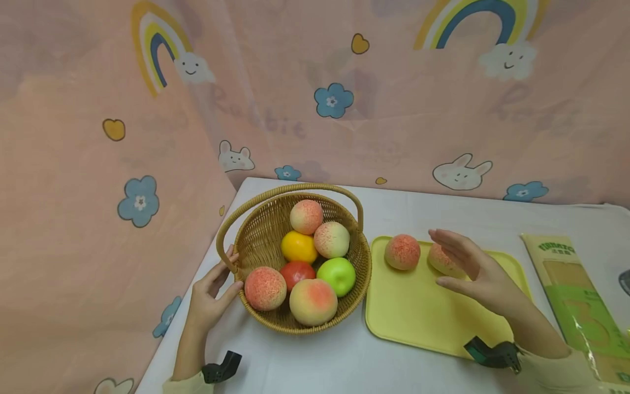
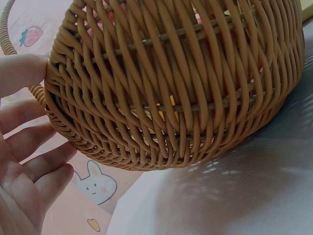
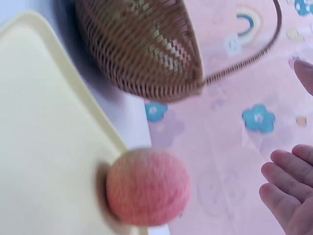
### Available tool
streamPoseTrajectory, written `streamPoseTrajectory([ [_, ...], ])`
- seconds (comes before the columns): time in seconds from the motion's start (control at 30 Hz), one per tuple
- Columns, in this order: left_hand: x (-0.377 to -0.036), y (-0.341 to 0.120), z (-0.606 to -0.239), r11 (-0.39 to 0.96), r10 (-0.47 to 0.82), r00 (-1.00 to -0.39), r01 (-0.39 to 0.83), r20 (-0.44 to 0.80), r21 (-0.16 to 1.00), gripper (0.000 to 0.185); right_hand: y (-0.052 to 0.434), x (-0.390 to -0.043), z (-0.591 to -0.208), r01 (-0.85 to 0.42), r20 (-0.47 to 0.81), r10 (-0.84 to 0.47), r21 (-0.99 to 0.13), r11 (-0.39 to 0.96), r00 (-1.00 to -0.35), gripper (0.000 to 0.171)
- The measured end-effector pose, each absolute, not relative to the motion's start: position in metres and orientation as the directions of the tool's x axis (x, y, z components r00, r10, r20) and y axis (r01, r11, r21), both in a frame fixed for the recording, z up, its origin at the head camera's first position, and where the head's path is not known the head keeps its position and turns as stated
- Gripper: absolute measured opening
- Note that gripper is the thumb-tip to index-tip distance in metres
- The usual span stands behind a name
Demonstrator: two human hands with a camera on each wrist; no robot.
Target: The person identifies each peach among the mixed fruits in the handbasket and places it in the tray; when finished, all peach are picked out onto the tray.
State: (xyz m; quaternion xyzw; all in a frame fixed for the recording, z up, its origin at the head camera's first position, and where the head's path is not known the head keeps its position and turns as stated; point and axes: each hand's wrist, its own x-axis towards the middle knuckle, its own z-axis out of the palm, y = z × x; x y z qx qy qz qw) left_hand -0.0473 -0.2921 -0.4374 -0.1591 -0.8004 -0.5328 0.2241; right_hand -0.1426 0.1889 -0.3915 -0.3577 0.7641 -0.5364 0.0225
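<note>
My left hand (image 1: 209,298) holds the left side of a wicker basket (image 1: 256,221) near the foot of its handle. In the left wrist view, thumb and fingertips (image 2: 61,154) meet the rim. Inside the basket lie several peaches (image 1: 313,302), a yellow fruit (image 1: 299,247), a red fruit (image 1: 297,274) and a green apple (image 1: 337,277). My right hand (image 1: 484,276) hovers with extended fingers over a yellow tray (image 1: 413,312), holding nothing. It partly hides one peach (image 1: 443,260); another peach (image 1: 402,252) sits to its left, near the tray's back edge.
Right of the tray lies a flat green and beige packet (image 1: 581,301). A dark object (image 1: 625,282) shows at the right edge. Behind the white table (image 1: 315,364) hangs a pink printed cloth (image 1: 295,71), which also runs along the left side.
</note>
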Motion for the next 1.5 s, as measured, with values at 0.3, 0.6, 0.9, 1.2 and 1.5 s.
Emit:
streamPoseTrajectory([
  [0.3, -0.047, -0.292, -0.436, 0.387, -0.004, -0.85, 0.484, 0.526, 0.785, 0.055, 0.142, -0.139, -0.374, -0.485, 0.287, -0.69, -0.868, 0.106, -0.665, 0.076],
  [0.6, -0.048, -0.293, -0.436, 0.382, 0.016, -0.839, 0.507, 0.544, 0.772, 0.052, 0.085, -0.144, -0.349, -0.468, 0.221, -0.798, -0.88, 0.085, -0.561, 0.072],
  [0.9, -0.048, -0.292, -0.434, 0.377, 0.02, -0.84, 0.508, 0.542, 0.775, 0.053, 0.028, -0.163, -0.32, -0.458, 0.132, -0.901, -0.885, 0.08, -0.413, 0.074],
  [1.2, -0.048, -0.29, -0.437, 0.365, -0.003, -0.836, 0.51, 0.549, 0.779, 0.054, -0.025, -0.189, -0.314, -0.456, -0.03, -0.974, -0.88, 0.133, -0.226, 0.072],
  [1.5, -0.046, -0.289, -0.436, 0.382, -0.02, -0.837, 0.5, 0.547, 0.777, 0.053, -0.066, -0.205, -0.326, -0.374, -0.183, -0.982, -0.908, 0.188, -0.05, 0.072],
])
